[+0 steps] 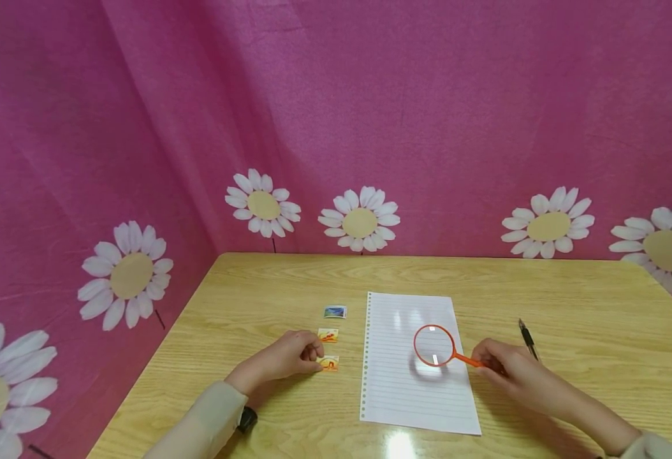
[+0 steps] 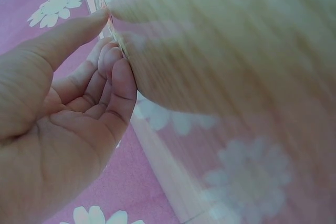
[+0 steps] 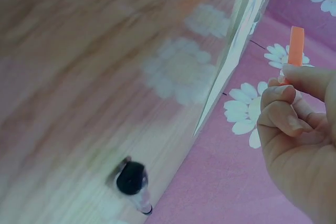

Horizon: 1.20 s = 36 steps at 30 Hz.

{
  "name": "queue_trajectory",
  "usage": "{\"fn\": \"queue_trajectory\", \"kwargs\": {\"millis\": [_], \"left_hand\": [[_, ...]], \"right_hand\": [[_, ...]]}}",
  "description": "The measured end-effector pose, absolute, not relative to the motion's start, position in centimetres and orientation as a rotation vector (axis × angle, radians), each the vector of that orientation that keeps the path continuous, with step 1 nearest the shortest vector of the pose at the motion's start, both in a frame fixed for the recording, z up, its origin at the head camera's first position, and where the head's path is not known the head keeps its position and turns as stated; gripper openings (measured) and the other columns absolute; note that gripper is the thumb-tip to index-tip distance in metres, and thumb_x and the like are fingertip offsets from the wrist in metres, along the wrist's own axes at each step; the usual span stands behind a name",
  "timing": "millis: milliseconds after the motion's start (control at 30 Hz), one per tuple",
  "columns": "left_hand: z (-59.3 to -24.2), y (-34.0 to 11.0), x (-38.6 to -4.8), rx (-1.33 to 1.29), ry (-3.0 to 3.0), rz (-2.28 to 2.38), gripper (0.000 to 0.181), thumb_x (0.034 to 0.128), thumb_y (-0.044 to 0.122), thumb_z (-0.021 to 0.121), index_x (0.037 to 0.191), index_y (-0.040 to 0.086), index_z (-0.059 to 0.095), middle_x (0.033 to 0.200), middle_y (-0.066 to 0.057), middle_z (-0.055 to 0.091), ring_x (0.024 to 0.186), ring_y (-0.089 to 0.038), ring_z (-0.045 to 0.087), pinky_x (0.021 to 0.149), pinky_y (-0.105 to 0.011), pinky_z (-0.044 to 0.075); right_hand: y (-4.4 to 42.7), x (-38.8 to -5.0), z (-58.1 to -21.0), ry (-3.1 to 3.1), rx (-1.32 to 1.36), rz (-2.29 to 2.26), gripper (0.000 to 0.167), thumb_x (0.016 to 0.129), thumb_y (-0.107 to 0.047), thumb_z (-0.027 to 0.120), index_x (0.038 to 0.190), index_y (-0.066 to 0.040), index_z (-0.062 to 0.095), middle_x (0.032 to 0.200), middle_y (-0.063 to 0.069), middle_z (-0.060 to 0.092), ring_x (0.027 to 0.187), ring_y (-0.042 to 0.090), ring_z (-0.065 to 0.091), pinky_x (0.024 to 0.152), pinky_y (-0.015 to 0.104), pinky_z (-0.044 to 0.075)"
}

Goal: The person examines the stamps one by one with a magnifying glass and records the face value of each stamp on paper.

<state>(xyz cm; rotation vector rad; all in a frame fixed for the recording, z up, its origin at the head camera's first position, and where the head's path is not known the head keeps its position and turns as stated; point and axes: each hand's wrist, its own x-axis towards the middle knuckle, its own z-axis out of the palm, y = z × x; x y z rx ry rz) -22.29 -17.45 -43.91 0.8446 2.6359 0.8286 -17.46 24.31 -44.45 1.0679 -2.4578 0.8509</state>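
Note:
Over the lined paper, a magnifying glass with a round orange rim is held slightly raised. My right hand pinches its orange handle between thumb and fingers; the lens is out of sight in the right wrist view. Left of the sheet, three small stamp-like picture cards lie in a column: a blue-green one, a yellow-red one and a nearest yellow-orange one. My left hand rests at the nearest card's left side, thumb and bent fingers low on the table.
A black-capped clear pen lies on the wooden table just beyond my right hand. Pink cloth with white daisies hangs along the back and left. A dark object sits at my left wrist.

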Motion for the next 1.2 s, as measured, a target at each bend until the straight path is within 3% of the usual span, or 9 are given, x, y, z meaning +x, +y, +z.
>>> {"fn": "queue_trajectory", "kwargs": {"millis": [200, 567, 900, 1200], "left_hand": [[-43.9, -17.5, -22.3, 0.859, 2.63, 0.836, 0.012, 0.0875, 0.01, 0.073, 0.093, 0.006, 0.063, 0.079, 0.002, 0.056, 0.07, -0.002, 0.046, 0.065, -0.017, 0.042], [-43.9, -17.5, -22.3, 0.832, 2.625, 0.834, 0.012, 0.0879, 0.011, 0.072, 0.093, 0.007, 0.062, 0.081, 0.001, 0.057, 0.072, -0.005, 0.047, 0.066, -0.018, 0.041], [-43.9, -17.6, -22.3, 0.825, 2.623, 0.829, 0.013, 0.0875, 0.01, 0.072, 0.094, 0.006, 0.062, 0.081, 0.001, 0.057, 0.072, -0.006, 0.047, 0.066, -0.019, 0.04], [-44.0, -17.6, -22.4, 0.846, 2.625, 0.841, 0.012, 0.0879, 0.01, 0.072, 0.093, 0.006, 0.062, 0.08, 0.001, 0.056, 0.072, -0.004, 0.046, 0.066, -0.018, 0.041]], "right_hand": [[23.5, -17.5, -44.4, -2.44, 1.104, 0.866, 0.031, 0.076, 0.006, 0.075, 0.09, -0.016, 0.058, 0.072, -0.017, 0.052, 0.069, -0.012, 0.041, 0.056, 0.006, 0.035], [22.5, -17.8, -44.4, -2.436, 1.226, 0.943, 0.014, 0.09, -0.004, 0.068, 0.092, -0.013, 0.057, 0.072, -0.014, 0.051, 0.07, -0.012, 0.04, 0.056, 0.007, 0.037], [21.3, -17.9, -44.4, -2.426, 1.269, 0.934, 0.029, 0.081, 0.007, 0.07, 0.091, -0.016, 0.056, 0.072, -0.014, 0.05, 0.069, -0.011, 0.039, 0.056, 0.007, 0.036], [20.2, -17.8, -44.2, -2.487, 1.297, 0.986, 0.013, 0.091, -0.004, 0.066, 0.094, -0.013, 0.056, 0.075, -0.013, 0.053, 0.071, -0.011, 0.041, 0.055, 0.012, 0.041]]}}
